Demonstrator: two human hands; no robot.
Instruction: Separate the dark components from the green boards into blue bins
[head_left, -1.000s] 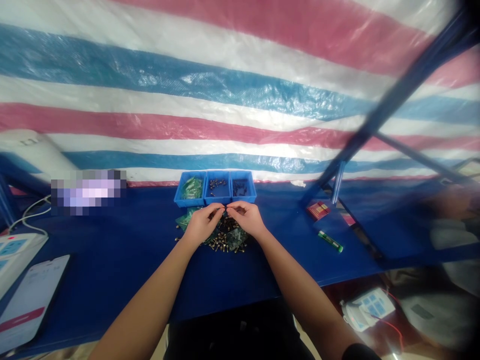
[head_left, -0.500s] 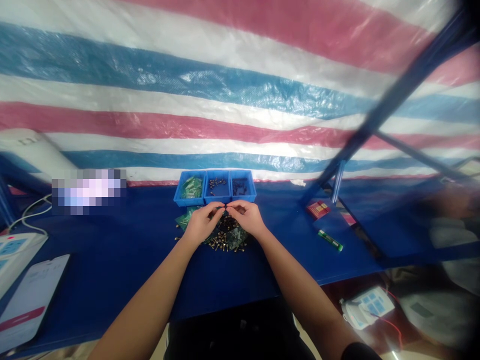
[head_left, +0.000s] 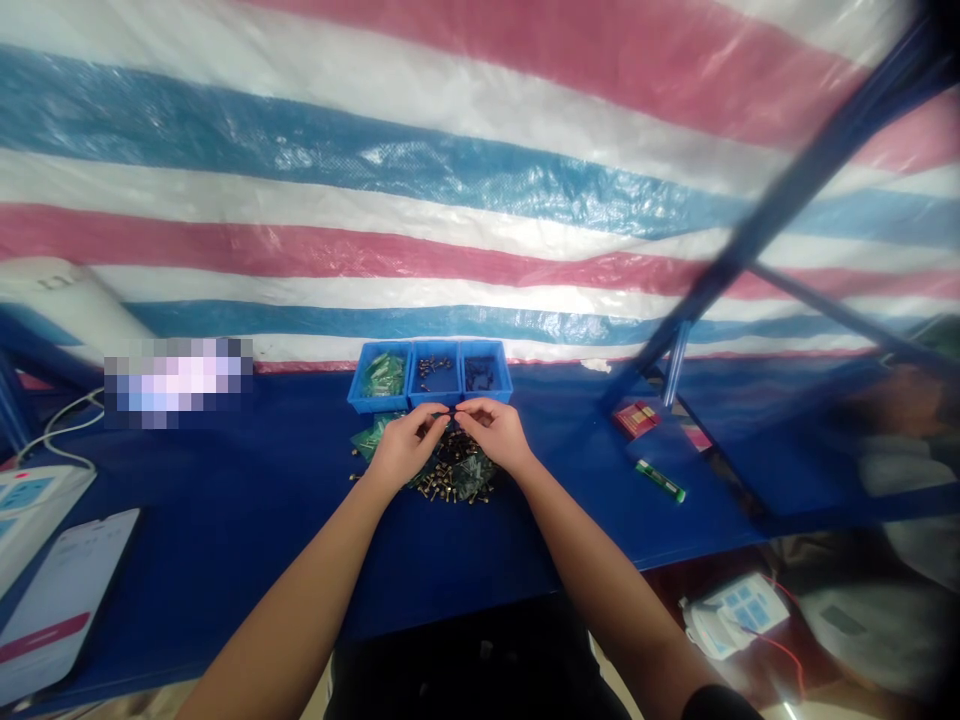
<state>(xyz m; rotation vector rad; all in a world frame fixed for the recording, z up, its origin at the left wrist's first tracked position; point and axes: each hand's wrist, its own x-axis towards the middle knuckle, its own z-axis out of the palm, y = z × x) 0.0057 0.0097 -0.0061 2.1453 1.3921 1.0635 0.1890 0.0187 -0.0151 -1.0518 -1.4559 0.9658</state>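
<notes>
My left hand (head_left: 407, 445) and my right hand (head_left: 495, 432) meet fingertip to fingertip above a pile on the blue table. Each is closed in a pinch, and a tiny dark piece shows between them, too small to name. Below them lies a heap of small brass-coloured screw-like parts (head_left: 442, 488) mixed with dark ones. A clear plastic bag (head_left: 474, 476) sits in the heap's right side, and green pieces (head_left: 369, 438) stick out at its left. Just behind stand three joined blue bins: green pieces (head_left: 385, 376) at left, small metal parts (head_left: 433, 367) in the middle, dark parts (head_left: 478, 375) at right.
On the blue table (head_left: 247, 490), a red box (head_left: 636, 419) and a green tube (head_left: 660, 481) lie to the right. A phone (head_left: 67, 600) and a white power strip (head_left: 34, 510) are at left. A blue metal post (head_left: 720, 270) slants upward at right; a blurred person sits beyond.
Both hands stay nearly in place, with only a slight shift of the right fingertips. The blurred person at far right has moved a little.
</notes>
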